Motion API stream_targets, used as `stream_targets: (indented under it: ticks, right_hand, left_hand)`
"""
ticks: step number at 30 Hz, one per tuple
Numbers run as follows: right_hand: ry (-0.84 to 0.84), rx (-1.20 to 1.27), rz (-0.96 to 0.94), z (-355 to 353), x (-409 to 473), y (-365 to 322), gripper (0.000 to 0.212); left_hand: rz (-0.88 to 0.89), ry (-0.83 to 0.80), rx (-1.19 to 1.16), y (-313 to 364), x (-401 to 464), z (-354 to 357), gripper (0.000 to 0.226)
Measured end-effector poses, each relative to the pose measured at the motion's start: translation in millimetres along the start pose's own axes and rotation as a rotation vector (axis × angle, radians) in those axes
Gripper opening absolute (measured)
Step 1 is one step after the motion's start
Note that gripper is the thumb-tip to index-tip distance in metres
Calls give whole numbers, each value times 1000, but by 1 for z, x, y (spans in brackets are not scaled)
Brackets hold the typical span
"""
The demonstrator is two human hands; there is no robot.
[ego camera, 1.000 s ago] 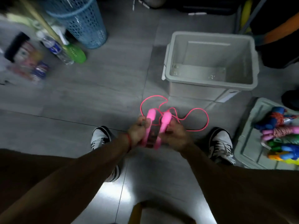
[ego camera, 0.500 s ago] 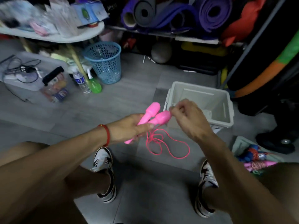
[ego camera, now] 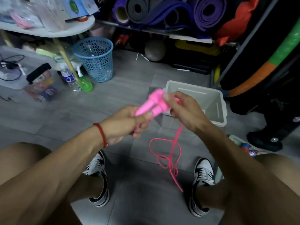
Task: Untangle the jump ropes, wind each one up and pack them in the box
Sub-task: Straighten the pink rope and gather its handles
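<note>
My left hand [ego camera: 128, 122] grips the two pink jump rope handles [ego camera: 151, 103] side by side, their thick ends pointing up and away. My right hand [ego camera: 183, 108] pinches the pink cord right beside the handle tops. The pink cord [ego camera: 168, 153] hangs down from my right hand in loose loops with a tangle low down, dangling between my shoes. The grey plastic box [ego camera: 220, 101] stands on the floor just behind my hands, open, its inside partly hidden by my right hand.
A blue mesh basket [ego camera: 97, 60], a water bottle [ego camera: 70, 77] and a green bottle [ego camera: 84, 82] stand at the left. Rolled mats [ego camera: 162, 12] fill the shelf behind. A grey lid with colourful ropes [ego camera: 248, 148] lies at the right. My shoes [ego camera: 203, 172] flank the hanging cord.
My head has come up, so the shelves are in view. Both hands lifted the handles off the floor to in front of the box; the cord now hangs instead of lying spread.
</note>
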State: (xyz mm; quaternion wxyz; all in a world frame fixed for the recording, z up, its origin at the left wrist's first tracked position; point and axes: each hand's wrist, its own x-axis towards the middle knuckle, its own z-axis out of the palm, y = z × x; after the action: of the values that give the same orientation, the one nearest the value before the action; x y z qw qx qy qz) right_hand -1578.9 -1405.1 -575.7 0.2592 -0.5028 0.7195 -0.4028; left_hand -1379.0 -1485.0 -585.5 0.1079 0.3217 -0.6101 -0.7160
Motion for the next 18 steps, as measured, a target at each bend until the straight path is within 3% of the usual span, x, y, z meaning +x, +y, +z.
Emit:
stream_targets:
  ticks: [2,3,5,6,9,13,15,18]
  right_hand:
    - [-103,124,185,-1,12,22,51]
    - [-197,40,251,1,17,39,44]
    - [-454,-388,304,5,17,72,31]
    - [-527,-536,286,9,12,84,27]
    - [-488,-434,49,17,5,83,26]
    - [-426,-365,-191,22,9,42,23]
    - [-382,-288,-207,18,8,30,24]
    - [-346,-184,-124,10,3,37,21]
  left_hand:
    - [-22,115,-367,4,12,-15,22]
    - [-16,173,-580,8,18,-26,24]
    - [49,307,-943,19,27,-51,22]
    - [81,362,-1013,22,29,-59,21]
    - [153,397,-751,19,33,-48,16]
    - [183,147,-198,-7,38,6,25]
    - [209,89,36,-20,41,15,13]
    - [244,105,180,-24,44,6,8]
